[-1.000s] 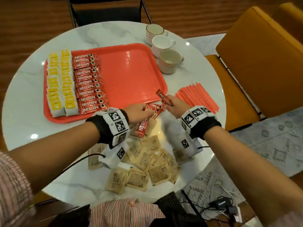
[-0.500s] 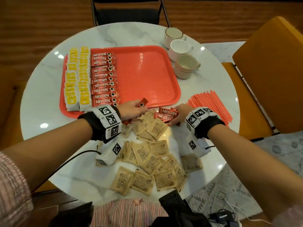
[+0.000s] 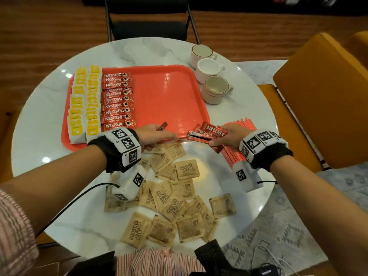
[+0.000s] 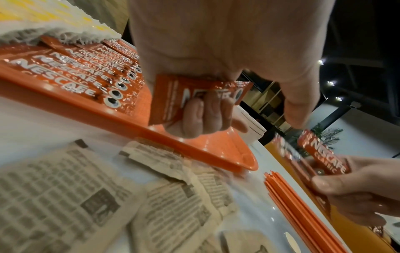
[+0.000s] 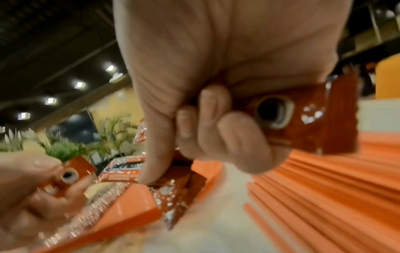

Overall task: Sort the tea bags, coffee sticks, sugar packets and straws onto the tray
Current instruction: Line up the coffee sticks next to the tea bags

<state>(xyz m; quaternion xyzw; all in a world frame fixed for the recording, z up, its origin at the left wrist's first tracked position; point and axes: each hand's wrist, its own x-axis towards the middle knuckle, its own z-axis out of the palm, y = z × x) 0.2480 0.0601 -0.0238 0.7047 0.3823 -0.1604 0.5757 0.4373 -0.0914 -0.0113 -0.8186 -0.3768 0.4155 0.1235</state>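
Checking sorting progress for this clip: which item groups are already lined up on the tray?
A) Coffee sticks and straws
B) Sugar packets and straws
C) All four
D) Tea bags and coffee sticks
D: tea bags and coffee sticks lie in rows on the tray; sugar packets and straws lie on the table.

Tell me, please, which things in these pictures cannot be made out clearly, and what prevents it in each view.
- Coffee sticks in the right hand, head view: they overlap, so their number is unclear.
- Coffee stick in the left hand, left wrist view: fingers cover its middle.
- Sugar packets, head view: some lie under the left wrist camera.
- Straws, head view: partly behind the right hand.
- Tray, right wrist view: blurred.
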